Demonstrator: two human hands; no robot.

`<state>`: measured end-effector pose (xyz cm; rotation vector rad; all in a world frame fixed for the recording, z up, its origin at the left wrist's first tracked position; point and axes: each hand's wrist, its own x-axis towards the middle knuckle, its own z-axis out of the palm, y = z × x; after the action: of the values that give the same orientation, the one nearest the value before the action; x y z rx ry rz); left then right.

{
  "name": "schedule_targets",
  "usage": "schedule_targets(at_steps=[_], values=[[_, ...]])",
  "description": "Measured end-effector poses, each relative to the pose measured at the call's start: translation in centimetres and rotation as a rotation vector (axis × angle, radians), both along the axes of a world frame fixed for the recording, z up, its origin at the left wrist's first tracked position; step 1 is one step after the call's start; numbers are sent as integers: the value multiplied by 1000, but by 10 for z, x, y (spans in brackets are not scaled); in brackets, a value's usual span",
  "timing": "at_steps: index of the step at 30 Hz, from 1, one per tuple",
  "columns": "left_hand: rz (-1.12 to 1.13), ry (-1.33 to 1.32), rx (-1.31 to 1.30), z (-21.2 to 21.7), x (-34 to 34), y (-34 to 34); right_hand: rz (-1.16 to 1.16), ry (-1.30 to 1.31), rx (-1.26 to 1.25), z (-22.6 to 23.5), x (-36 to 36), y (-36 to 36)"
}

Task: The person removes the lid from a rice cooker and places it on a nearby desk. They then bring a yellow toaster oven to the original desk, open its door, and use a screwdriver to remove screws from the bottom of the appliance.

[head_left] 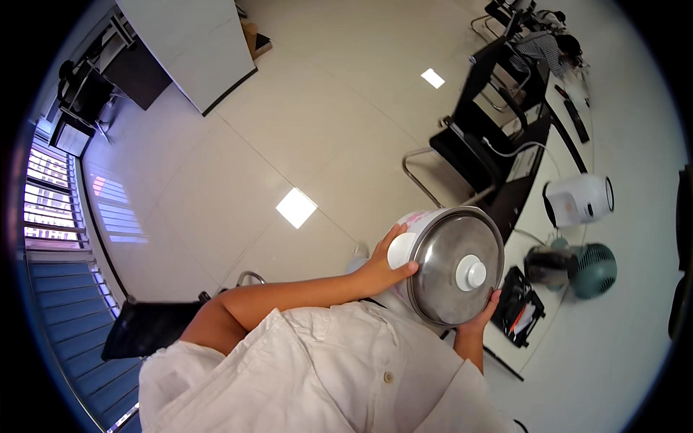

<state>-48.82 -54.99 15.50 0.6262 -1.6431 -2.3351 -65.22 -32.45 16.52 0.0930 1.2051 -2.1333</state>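
Held in front of my body is a lidded pot (401, 249), white with a pink pattern on its side. Its lid (442, 249) is shiny steel with a white round knob (471, 273) and is seated on top. My left hand (386, 268) grips the pot's left side, fingers along the white wall and thumb near the lid's rim. My right hand (478, 322) is closed at the lower right edge, its fingertips showing by the rim and the rest partly behind the pot. The pot appears tilted.
To the right, a long table (538, 317) carries a white appliance (580, 200), a green fan-like device (593, 270), a dark container (546, 265) and an open black tool case (518, 307). Black chairs (473, 141) line it. A person (541, 49) sits at the far end.
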Motion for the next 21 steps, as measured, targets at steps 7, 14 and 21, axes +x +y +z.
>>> schedule_targets(at_steps=[7,14,21], values=[[64,2,103,-15,-95,-168,157,26,68,-30,-137,-193],[269,75,106,31,-174,-359,442,-22,-7,9,-256,-433],[347,-27,219,23,-204,-565,523,18,53,9,-313,-693]])
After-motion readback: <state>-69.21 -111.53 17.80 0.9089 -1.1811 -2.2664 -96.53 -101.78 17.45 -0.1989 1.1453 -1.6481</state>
